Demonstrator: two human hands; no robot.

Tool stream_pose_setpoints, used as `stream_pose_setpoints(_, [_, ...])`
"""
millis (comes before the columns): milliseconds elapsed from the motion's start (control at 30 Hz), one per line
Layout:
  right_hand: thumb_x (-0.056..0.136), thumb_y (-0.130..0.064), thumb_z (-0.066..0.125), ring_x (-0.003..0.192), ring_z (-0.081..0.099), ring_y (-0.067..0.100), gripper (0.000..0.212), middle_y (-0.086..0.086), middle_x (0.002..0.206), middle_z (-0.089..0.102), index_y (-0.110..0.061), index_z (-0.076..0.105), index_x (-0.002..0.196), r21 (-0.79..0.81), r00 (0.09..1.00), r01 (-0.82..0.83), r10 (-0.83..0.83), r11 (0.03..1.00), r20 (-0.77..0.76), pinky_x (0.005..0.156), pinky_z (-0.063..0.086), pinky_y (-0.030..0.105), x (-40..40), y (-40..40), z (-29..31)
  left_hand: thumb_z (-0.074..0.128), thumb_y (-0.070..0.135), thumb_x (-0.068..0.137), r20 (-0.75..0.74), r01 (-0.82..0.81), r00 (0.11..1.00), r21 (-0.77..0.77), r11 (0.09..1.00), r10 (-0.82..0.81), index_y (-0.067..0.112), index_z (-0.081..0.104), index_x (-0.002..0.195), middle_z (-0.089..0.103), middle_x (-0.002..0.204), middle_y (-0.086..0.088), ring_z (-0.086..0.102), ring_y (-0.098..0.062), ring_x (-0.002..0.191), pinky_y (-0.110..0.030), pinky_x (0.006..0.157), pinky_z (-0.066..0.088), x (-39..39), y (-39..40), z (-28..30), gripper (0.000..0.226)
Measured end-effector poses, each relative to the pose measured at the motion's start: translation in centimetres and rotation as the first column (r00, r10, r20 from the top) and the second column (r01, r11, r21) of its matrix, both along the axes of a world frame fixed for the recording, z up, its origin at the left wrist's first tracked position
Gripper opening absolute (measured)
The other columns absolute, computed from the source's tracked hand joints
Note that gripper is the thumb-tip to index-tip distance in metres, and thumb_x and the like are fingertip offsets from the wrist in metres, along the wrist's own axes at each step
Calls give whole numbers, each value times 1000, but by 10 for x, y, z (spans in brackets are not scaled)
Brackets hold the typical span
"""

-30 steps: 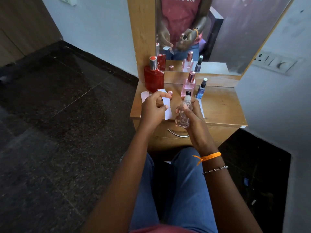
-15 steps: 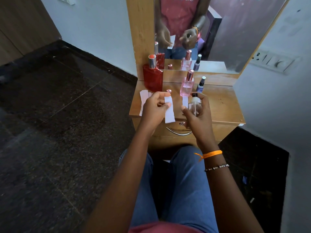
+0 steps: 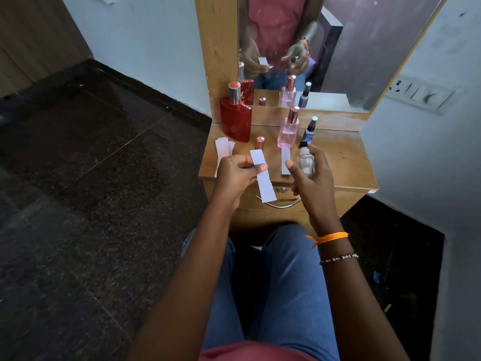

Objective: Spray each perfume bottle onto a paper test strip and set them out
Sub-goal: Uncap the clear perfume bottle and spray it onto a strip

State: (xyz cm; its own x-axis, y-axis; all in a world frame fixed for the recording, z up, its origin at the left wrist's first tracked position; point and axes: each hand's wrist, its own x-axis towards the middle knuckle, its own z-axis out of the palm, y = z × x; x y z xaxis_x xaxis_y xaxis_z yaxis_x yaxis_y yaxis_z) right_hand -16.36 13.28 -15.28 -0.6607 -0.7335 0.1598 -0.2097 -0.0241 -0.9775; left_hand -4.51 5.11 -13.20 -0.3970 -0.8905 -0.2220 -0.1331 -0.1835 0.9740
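Left of the pink bottle (image 3: 288,132), at the worktop's (image 3: 341,157) far corner, I see a tall red bottle (image 3: 236,120) standing upright, with a small fan of spare paper strips (image 3: 223,149) lying just in front of it. Between red and pink sits a loose copper-toned cap (image 3: 260,142), upright and on its own. My left hand (image 3: 235,175) pinches one white test strip (image 3: 263,175) near its upper end; the strip hangs slanted over the worktop's front edge and covers part of the drawer handle (image 3: 282,203). Directly in front of the pink bottle another strip (image 3: 285,160) lies flat on the wood. Right of that, my right hand (image 3: 311,175) is wrapped round a clear spray bottle (image 3: 305,158) with a black top, held up just off the worktop and partly hiding it; the thumb points toward the held strip. A slim dark blue bottle (image 3: 310,131) stands just right of the pink one. Behind the pink bottle a mirror (image 3: 364,48) rises, doubling the bottles and both hands. Worktop is brown wood; dark speckled floor lies to the left, pale walls around, a switch plate (image 3: 420,93) far right.
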Motion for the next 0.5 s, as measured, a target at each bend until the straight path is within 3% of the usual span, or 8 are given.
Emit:
stream_pose_setpoints(133, [96,-15,50,64,51,10,33,-5,82,54,-16,45,128,33,999,-39,40,999,-14,50,44,18,-4,0,-2,59,7,89,45,69,996,51,996,-72,3,68,108,65,103,1,58,-6,88,-16,72,49,0,0,0,21])
stream_pose_setpoints(233, [94,-13,53,67,55,9,35,-6,85,57,-16,46,128,57,995,-79,83,995,-58,54,48,19,-3,0,-4,50,6,94,91,129,987,63,990,-135,4,65,114,64,109,0,56,-12,100,-21,80,47,-1,3,3,24])
stream_pose_setpoints(400, [89,-13,61,74,61,13,30,-7,86,61,-16,50,117,52,987,-83,89,995,-137,67,56,34,-1,0,-4,66,7,84,106,116,987,52,992,-120,6,61,115,62,78,3,59,-6,76,-16,67,48,-4,4,8,32])
stream_pose_setpoints(500, [83,-13,68,76,63,17,46,-1,91,61,-22,49,124,88,942,-59,85,994,-324,66,53,28,-3,1,-5,71,7,80,118,105,987,42,994,-109,7,62,111,63,77,3,59,-5,72,-15,62,47,-3,3,9,32])
